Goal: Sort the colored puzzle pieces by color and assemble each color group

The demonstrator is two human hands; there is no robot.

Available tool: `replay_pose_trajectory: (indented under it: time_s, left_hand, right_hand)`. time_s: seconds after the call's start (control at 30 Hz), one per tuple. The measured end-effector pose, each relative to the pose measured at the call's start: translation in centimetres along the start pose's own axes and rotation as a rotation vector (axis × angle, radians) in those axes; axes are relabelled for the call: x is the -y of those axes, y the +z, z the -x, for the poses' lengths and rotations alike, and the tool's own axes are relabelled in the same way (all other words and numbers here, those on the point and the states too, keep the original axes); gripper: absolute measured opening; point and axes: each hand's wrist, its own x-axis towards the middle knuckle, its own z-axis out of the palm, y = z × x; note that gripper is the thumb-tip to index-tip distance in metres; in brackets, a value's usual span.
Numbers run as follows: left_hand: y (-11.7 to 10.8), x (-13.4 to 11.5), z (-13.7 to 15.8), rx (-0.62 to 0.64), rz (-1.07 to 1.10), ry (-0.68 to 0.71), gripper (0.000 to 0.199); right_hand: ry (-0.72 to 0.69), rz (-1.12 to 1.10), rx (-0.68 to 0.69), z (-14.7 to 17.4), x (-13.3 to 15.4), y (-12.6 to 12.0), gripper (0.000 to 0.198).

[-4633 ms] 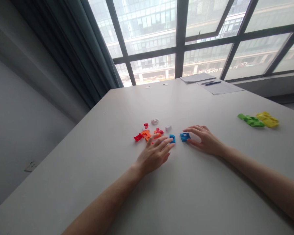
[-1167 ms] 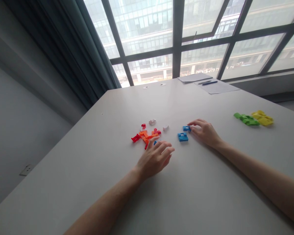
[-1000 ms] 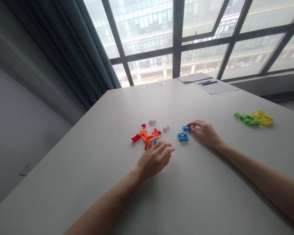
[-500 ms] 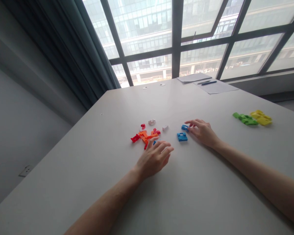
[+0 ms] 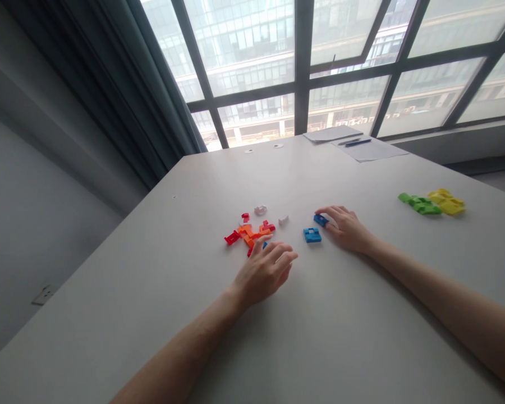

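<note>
Right hand: The right hand (image 5: pixel 318 217) is pinching the small blue block (image 5: pixel 320 220) between thumb and finger.
Small blue block: It is in the fingertips, tipped a little, on the far side of the big blue block. I can't tell if it touches the table.
Big blue block: The big blue block (image 5: pixel 312 235) lies flat on the table (image 5: pixel 311 336), just beside the right hand and apart from the small one.
Left hand: The left hand (image 5: pixel 266 269) is bent a bit, with its fingers spread. It is at the near side of the orange bits (image 5: pixel 248 234). I can't tell if it touches them.
Blue bit: A blue bit (image 5: pixel 265 245) peeks out past the left fingers; the hand hides the rest.
Colour pile: The orange bits sit in the middle. A red bit (image 5: pixel 232 238) lies at their left, and more red is at the far, right and near sides.
White bits: A white ring (image 5: pixel 260 210) lies at the far side of the pile. A white block (image 5: pixel 283 220) is to its right.
Far right: Green bits (image 5: pixel 423 204) lie beside yellow bits (image 5: pixel 447 202), well apart from the hands.
Far edge: A pen (image 5: pixel 358 142) lies on paper (image 5: pixel 379 151) near the window (image 5: pixel 252 112).
</note>
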Motion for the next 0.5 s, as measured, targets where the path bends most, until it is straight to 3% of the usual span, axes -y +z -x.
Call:
replay_pose_trajectory:
  time_s: [0.27,0.4,0.5]
  left_hand:
    - [0.0,0.1,0.1,-0.003,0.017,-0.012,0.022]
    - [0.1,0.2,0.1,-0.013,0.025,-0.027,0.022]
    - [0.1,0.2,0.1,-0.012,0.030,-0.022,0.022]
  right_hand:
    - [0.090,0.098,-0.050,0.4,-0.9,-1.3,0.026]
    - [0.096,0.113,0.069,1.1,0.0,-3.9,0.022]
    - [0.101,0.070,0.157,2.1,1.8,-5.0,0.032]
